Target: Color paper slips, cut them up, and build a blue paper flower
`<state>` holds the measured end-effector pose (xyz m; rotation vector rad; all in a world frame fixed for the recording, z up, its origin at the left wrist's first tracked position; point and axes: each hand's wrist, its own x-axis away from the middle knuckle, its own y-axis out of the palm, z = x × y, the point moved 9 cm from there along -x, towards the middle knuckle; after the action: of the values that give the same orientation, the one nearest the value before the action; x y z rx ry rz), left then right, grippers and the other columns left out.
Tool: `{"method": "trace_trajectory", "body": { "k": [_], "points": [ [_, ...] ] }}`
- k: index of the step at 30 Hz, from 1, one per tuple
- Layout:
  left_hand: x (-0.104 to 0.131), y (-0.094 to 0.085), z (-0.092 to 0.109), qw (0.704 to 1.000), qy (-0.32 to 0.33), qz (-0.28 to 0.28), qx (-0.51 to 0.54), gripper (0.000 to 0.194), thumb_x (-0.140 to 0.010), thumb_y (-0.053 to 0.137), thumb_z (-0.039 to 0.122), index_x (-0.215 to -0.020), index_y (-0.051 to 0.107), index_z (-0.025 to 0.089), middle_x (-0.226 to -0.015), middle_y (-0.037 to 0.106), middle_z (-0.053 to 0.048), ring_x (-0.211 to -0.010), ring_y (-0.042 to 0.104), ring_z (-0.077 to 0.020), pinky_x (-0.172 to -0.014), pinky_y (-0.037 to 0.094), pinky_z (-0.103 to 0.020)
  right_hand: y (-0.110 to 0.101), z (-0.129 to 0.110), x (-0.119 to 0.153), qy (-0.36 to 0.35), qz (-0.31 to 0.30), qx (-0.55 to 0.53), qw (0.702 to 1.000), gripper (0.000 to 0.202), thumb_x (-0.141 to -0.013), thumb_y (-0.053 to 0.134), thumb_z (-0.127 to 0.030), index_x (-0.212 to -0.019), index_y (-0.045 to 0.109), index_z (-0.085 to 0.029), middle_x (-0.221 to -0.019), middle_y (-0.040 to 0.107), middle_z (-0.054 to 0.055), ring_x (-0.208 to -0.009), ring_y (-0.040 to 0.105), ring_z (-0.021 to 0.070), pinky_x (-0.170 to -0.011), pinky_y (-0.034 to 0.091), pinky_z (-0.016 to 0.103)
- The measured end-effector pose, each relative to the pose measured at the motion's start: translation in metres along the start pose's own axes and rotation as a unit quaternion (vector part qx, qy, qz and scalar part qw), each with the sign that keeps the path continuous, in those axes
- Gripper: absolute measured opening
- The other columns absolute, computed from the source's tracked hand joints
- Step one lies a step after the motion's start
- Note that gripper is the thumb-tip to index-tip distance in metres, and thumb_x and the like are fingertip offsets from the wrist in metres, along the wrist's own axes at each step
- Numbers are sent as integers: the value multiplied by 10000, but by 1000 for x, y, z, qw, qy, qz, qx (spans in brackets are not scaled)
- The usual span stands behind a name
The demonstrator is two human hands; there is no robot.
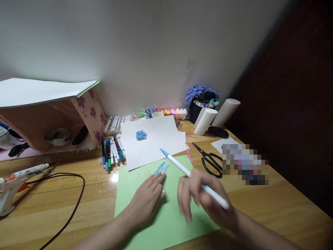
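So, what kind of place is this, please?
Probably a craft corner on a wooden table: there are a glue gun, black-handled scissors, many markers, and green paper under the hands.

A craft workspace; a wooden desk (pixel 249 208) holds markers (pixel 111 152), scissors (pixel 209 161) and a glue gun (pixel 15 182).

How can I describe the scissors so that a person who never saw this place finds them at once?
On the wooden table, look for the large green sheet. Just past its far right corner lie the scissors, blades pointing away from the person. Their dark blades and two black loop handles set them apart from the thin pink sticks near their tips.
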<state>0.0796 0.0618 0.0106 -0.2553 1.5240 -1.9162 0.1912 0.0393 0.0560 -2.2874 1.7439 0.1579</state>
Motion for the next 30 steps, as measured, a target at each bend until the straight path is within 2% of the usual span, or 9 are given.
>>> {"method": "trace_trajectory", "body": {
  "k": [1, 3, 6, 9, 14, 21, 25, 30],
  "points": [
    [-1, 0, 0, 1000, 0, -8, 4, 167, -955, 386, 203, -941, 546, 159, -1421, 456, -103, -1338, 391, -219, -1107, 380, -425, -10, -1, -24, 0, 6, -14, 1000, 441, -920, 326, -569, -730, 565, -251, -547, 614, 7, -507, 576, 171, -533, 469, 336],
    [-3, -1, 0, 1000, -6, -22, 10, 185, -960, 376, 222, -893, 536, 157, -1437, 433, -114, -1355, 366, -229, -1113, 375, -433, -33, 20, -47, 34, 48, -51, 997, 363, -946, 337, -498, -831, 558, -234, -572, 589, -5, -523, 548, 149, -524, 433, 293],
    [-4, 0, -2, 999, -18, -35, 20, 204, -967, 355, 232, -877, 523, 158, -1451, 413, -112, -1376, 324, -236, -1120, 366, -442, -55, 67, -39, 79, 86, -59, 991, 299, -944, 363, -443, -1059, 533, -225, -695, 606, 10, -661, 571, 167, -609, 459, 302],
    [-5, 1, -3, 998, -24, -46, 30, 219, -972, 344, 245, -866, 517, 162, -1458, 405, -100, -1391, 290, -250, -1118, 363, -460, -64, 91, -27, 102, 88, -42, 990, 299, -915, 430, -428, -1090, 551, -218, -765, 614, 20, -741, 575, 177, -716, 477, 331],
    [-5, 3, -5, 997, -32, -60, 33, 231, -977, 328, 250, -879, 515, 158, -1463, 397, -99, -1394, 278, -266, -1121, 351, -471, -63, 90, -32, 133, 45, 27, 990, 256, -886, 499, -385, -985, 641, -197, -877, 642, 48, -853, 602, 195, -816, 462, 343],
    [-4, 6, -7, 997, -25, -60, 33, 215, -975, 338, 250, -896, 517, 161, -1473, 382, -88, -1400, 259, -266, -1114, 354, -474, -43, 79, -26, 93, -46, 99, 990, 187, -913, 490, -296, -1022, 619, -215, -926, 641, 42, -886, 614, 182, -812, 451, 305],
    [-5, 6, -7, 997, -26, -63, 32, 221, -974, 340, 251, -890, 523, 160, -1469, 388, -95, -1395, 271, -266, -1108, 358, -476, -47, 79, -25, 80, -56, 139, 985, 191, -918, 471, -266, -1034, 617, -226, -936, 636, 39, -899, 608, 185, -818, 443, 305],
    [-5, 6, -6, 997, -29, -68, 32, 231, -975, 337, 259, -903, 532, 157, -1469, 388, -96, -1397, 266, -268, -1118, 342, -478, -64, 80, -27, 72, -35, 182, 980, 193, -915, 467, -263, -1043, 608, -229, -956, 635, 39, -897, 600, 190, -806, 434, 306]
  ]
}}
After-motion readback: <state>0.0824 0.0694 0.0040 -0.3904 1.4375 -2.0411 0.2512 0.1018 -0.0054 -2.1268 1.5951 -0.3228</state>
